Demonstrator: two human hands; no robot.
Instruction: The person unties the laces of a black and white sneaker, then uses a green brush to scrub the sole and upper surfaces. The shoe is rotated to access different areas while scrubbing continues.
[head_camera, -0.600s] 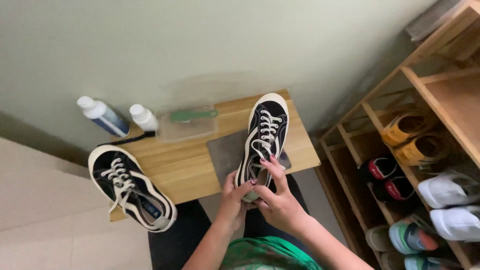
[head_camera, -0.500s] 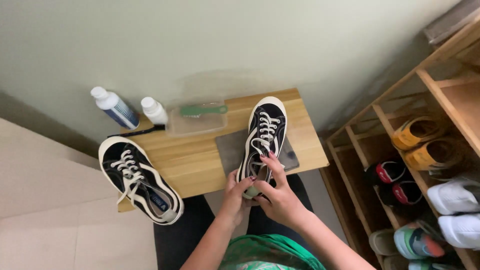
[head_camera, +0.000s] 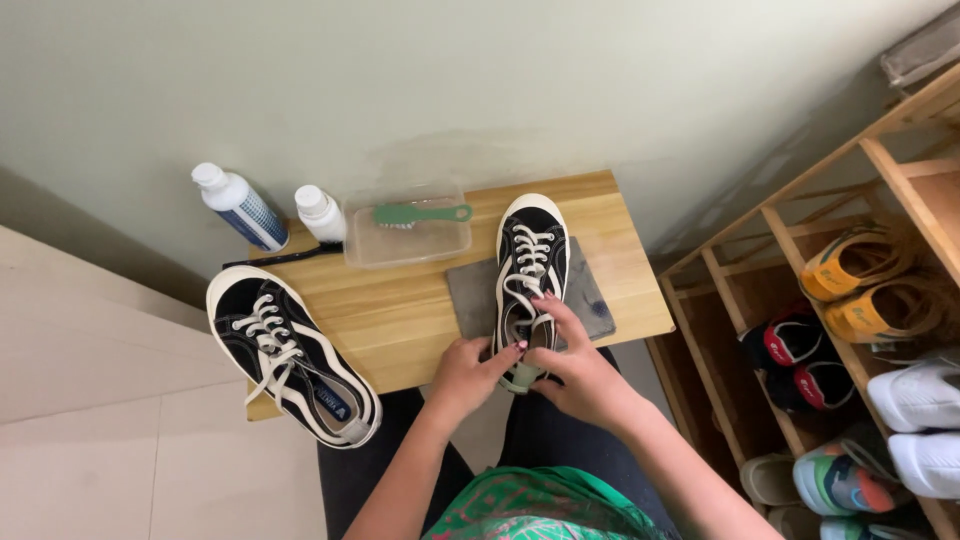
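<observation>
A black sneaker with white laces (head_camera: 531, 262) lies toe-away on a grey cloth (head_camera: 592, 296) on a small wooden table (head_camera: 410, 310). My left hand (head_camera: 466, 372) grips its heel from the left side. My right hand (head_camera: 578, 365) holds the heel from the right, fingers reaching onto the shoe's opening near the laces. A second matching sneaker (head_camera: 285, 350) rests on the table's left end, overhanging the edge.
Two white bottles (head_camera: 240, 206) (head_camera: 319, 213) stand at the back left. A clear tub (head_camera: 408, 236) carries a green brush (head_camera: 420, 213). A wooden shoe rack (head_camera: 800, 260) with several pairs stands at the right. A pale wall runs behind the table.
The view has shifted slightly. My hands stay on the heel of the sneaker, which has barely moved.
</observation>
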